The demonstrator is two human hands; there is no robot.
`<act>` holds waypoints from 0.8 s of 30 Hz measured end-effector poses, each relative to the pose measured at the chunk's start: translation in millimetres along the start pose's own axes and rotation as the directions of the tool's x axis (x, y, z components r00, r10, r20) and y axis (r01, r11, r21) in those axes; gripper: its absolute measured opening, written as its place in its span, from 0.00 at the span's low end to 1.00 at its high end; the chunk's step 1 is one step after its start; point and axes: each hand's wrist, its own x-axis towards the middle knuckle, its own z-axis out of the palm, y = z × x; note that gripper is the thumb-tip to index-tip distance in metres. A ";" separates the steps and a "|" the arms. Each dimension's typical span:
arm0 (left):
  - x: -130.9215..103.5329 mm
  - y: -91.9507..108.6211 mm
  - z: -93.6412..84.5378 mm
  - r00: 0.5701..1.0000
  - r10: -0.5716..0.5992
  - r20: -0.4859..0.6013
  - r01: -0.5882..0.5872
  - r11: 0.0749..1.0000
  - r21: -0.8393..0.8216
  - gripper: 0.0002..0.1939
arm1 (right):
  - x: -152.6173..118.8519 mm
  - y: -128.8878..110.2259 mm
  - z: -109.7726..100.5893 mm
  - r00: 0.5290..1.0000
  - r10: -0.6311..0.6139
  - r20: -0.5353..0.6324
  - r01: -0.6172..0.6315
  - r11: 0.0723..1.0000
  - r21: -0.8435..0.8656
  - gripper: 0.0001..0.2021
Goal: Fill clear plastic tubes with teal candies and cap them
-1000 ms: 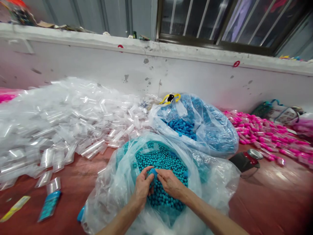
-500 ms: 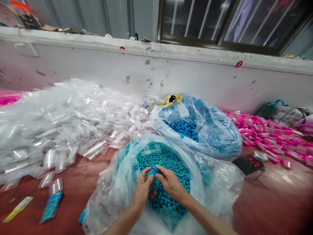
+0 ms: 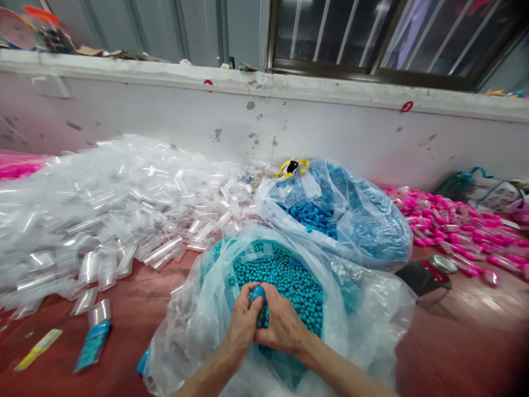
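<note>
Both hands meet over an open clear plastic bag [image 3: 333,298] full of teal beads [image 3: 300,281]. Between them is a small blue-capped container [image 3: 259,293], its rounded blue top showing and its lower part mostly hidden by fingers. My left hand [image 3: 241,322] is closed round its left side. My right hand [image 3: 287,322] wraps it from the right, fingers bent over the top and thumb below. Behind the beads lies another clear bag [image 3: 372,223] with blue caps [image 3: 312,216]. On the left lies a filled blue-capped container [image 3: 91,347] with teal beads inside.
Clear plastic sleeves [image 3: 124,193] are heaped along the left. A yellow-handled cutter [image 3: 39,350] lies at the front left of the red table [image 3: 463,342]. To the right are a dark object with a round silver top [image 3: 443,264] and a pile of pink-capped containers [image 3: 454,231].
My right-hand fingers have closed over the blue cap, which now stands more upright between both hands. The right thumb has moved down towards the left hand. The view has shifted slightly.
</note>
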 end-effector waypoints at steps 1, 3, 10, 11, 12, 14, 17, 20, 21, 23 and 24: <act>0.0 -1.4 1.2 1.000 -0.005 -0.016 0.005 1.000 0.011 0.17 | -0.2 -0.5 0.3 1.000 -0.003 -0.005 0.003 1.000 -0.014 0.28; 0.1 -4.0 3.5 0.999 -0.002 -0.032 0.003 0.999 0.032 0.16 | -1.3 0.2 2.6 1.000 -0.021 -0.017 0.020 0.999 -0.036 0.28; -5.9 -10.4 4.1 0.980 0.194 -0.035 -0.179 0.952 0.249 0.09 | -14.3 1.4 22.2 0.994 0.037 -0.101 -0.036 0.999 0.010 0.29; -7.3 -9.3 0.2 0.978 0.202 -0.041 -0.183 0.942 0.281 0.09 | -14.0 -0.2 20.8 0.997 0.036 -0.068 -0.033 0.999 0.039 0.30; -8.6 -7.0 -5.9 0.981 0.190 -0.047 -0.167 0.936 0.310 0.10 | -12.0 -1.9 17.3 1.000 0.014 -0.001 -0.014 0.997 0.077 0.31; -11.3 1.3 -26.5 0.991 0.120 -0.057 -0.091 0.925 0.370 0.13 | -2.1 -4.9 6.8 0.975 -0.090 0.203 0.057 0.985 0.162 0.33; -17.0 19.0 -77.8 0.995 0.052 -0.083 -0.006 0.875 0.483 0.20 | 24.7 -6.0 -3.0 0.926 -0.204 0.317 0.171 0.977 0.129 0.24; -24.7 35.7 -137.4 0.971 0.195 -0.137 -0.060 0.756 0.651 0.20 | 57.1 -3.8 10.4 0.960 -0.187 0.208 0.224 0.959 -0.175 0.13; -27.2 40.0 -154.0 0.957 0.224 -0.184 -0.013 0.668 0.744 0.21 | 67.5 -2.8 19.0 0.960 -0.191 0.206 0.243 0.932 -0.267 0.11; -31.1 46.5 -175.5 0.909 0.320 -0.268 0.108 0.442 0.891 0.24 | 85.3 -0.7 37.1 0.952 -0.197 0.233 0.278 0.876 -0.394 0.09; -31.9 48.7 -179.0 0.875 0.395 -0.278 0.140 0.343 0.929 0.25 | 92.3 0.6 44.9 0.950 -0.198 0.240 0.286 0.860 -0.422 0.09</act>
